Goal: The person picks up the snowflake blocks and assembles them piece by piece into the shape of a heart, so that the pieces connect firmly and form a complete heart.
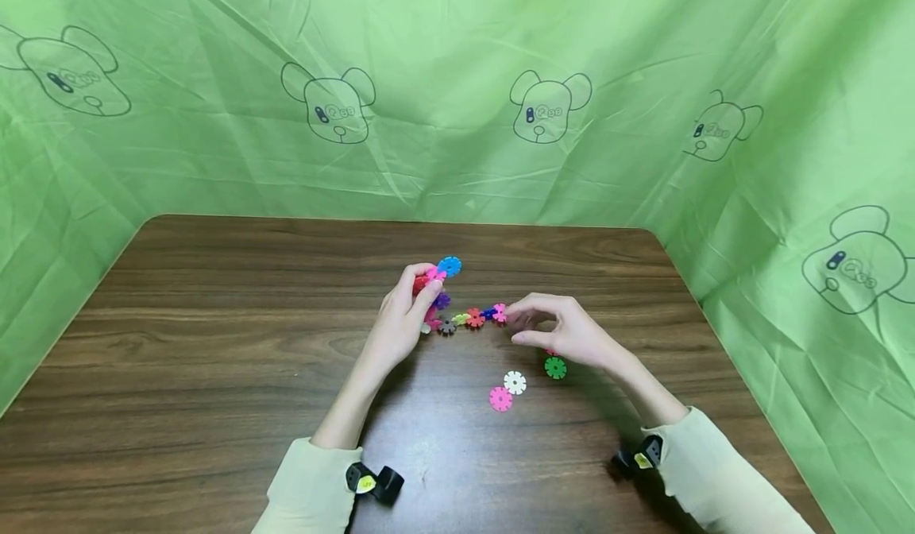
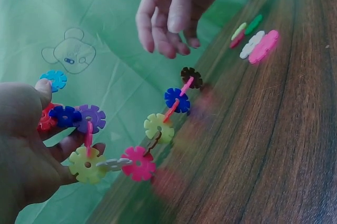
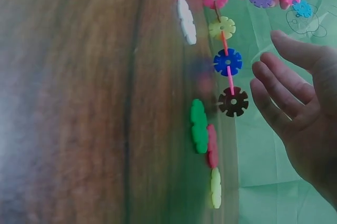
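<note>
My left hand (image 1: pixel 400 315) pinches one end of a chain of colourful slotted plastic discs, near its light blue disc (image 1: pixel 449 266). From there the chain bends down and runs right, through a yellow disc (image 2: pixel 159 128) and a dark blue disc (image 2: pixel 177 100) to a dark brown disc (image 3: pixel 233 102) at its other end. Close to that brown end is my right hand (image 1: pixel 565 329), its fingers loosely bent and apart. In both wrist views a gap shows between the right fingers and the chain, and nothing is held there.
Nearer me on the brown wooden table (image 1: pixel 214 375) lie a white disc (image 1: pixel 515 382) and a pink disc (image 1: pixel 500 399), side by side. A green disc (image 1: pixel 555 368) lies below my right hand, beside a red disc (image 3: pixel 211 146) and a pale yellow disc (image 3: pixel 216 188). Green cloth (image 1: pixel 443 160) hangs behind the table.
</note>
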Motion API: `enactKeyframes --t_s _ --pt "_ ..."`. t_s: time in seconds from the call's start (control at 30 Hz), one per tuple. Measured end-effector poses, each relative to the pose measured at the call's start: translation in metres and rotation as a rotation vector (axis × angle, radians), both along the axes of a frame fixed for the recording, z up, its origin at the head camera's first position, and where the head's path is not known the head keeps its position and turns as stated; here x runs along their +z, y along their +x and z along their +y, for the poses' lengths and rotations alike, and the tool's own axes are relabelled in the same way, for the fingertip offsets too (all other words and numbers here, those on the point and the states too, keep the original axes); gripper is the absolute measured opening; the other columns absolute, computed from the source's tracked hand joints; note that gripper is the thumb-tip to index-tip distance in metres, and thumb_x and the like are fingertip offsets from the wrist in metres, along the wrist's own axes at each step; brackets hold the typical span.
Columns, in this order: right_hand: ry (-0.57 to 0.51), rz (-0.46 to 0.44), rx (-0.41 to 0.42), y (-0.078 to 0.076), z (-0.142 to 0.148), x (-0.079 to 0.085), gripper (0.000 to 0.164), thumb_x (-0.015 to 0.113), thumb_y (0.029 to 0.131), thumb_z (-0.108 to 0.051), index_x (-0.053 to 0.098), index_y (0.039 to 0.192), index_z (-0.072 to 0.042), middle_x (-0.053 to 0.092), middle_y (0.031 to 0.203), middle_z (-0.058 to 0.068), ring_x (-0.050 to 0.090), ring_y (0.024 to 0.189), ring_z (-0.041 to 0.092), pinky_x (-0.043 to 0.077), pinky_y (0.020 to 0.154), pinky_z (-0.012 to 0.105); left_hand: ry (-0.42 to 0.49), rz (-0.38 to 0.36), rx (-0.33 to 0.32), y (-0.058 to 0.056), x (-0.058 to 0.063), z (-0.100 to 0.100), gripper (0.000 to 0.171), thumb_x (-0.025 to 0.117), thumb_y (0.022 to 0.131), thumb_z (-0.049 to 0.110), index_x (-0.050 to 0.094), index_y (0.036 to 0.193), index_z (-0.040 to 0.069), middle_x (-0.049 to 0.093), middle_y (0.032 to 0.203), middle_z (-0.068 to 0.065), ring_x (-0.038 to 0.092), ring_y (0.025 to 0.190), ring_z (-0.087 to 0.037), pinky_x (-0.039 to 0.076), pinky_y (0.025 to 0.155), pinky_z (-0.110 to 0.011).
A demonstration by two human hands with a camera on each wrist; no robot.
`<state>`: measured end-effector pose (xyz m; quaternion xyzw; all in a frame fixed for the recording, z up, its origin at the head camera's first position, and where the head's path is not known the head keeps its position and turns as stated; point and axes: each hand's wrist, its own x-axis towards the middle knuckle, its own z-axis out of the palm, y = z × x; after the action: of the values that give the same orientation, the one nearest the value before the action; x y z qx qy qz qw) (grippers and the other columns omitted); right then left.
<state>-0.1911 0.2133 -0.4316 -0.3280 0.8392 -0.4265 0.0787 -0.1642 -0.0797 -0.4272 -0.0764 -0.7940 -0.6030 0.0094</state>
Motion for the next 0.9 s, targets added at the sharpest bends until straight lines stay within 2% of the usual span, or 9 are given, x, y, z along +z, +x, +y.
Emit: enactKeyframes --t_s 0.17,0.33,0.47,0.67,0.9 --pt "0.045 -0.004 0.064 0.004 0.002 -0.006 0.039 0.084 0.086 -0.015 0.073 0.122 -0.008 0.076 0.110 0.011 0.072 0.097 0.028 0.061 0.080 0.033 -0.017 0.000 0.003 -0.001 0.001 0.000 0.036 0.048 0.110 0.037 0.051 0.140 0.017 0.068 0.110 -0.012 0.068 0.097 -0.033 0.059 0.082 -0.052" --pt "0.098 0.004 0.105 0.006 0.001 -0.011 0.039 0.087 0.082 -0.017 0.075 0.119 -0.014 0.076 0.111 0.005 0.071 0.097 0.023 0.060 0.078 0.035 -0.008 -0.012 -0.002 -0.002 0.001 -0.001 0.036 0.048 0.110 0.037 0.051 0.140 0.018 0.068 0.110 -0.013 0.069 0.098 -0.038 0.059 0.082 -0.052" --pt "0.142 0.028 0.157 0.006 0.001 -0.015 0.039 0.088 0.081 -0.019 0.076 0.118 -0.016 0.075 0.115 0.001 0.070 0.101 0.019 0.059 0.084 0.038 -0.013 -0.014 0.000 -0.002 0.000 -0.002 0.036 0.048 0.110 0.037 0.051 0.140 0.018 0.068 0.111 -0.013 0.069 0.098 -0.038 0.060 0.082 -0.049" --pt "0.205 0.061 0.213 0.008 0.002 -0.019 0.041 0.090 0.078 -0.026 0.077 0.116 -0.019 0.075 0.113 -0.005 0.067 0.107 0.010 0.057 0.094 0.033 -0.040 0.004 0.005 -0.002 0.001 -0.002 0.035 0.048 0.110 0.037 0.052 0.140 0.018 0.068 0.108 -0.011 0.068 0.093 -0.030 0.058 0.079 -0.044" --pt "0.271 0.057 0.233 0.012 0.000 -0.022 0.039 0.091 0.076 -0.031 0.080 0.112 -0.022 0.067 0.110 -0.009 0.062 0.106 0.006 0.054 0.094 0.025 -0.010 -0.019 -0.004 -0.003 0.001 -0.002 0.037 0.048 0.110 0.037 0.051 0.141 0.018 0.068 0.111 -0.013 0.069 0.099 -0.039 0.059 0.082 -0.053"
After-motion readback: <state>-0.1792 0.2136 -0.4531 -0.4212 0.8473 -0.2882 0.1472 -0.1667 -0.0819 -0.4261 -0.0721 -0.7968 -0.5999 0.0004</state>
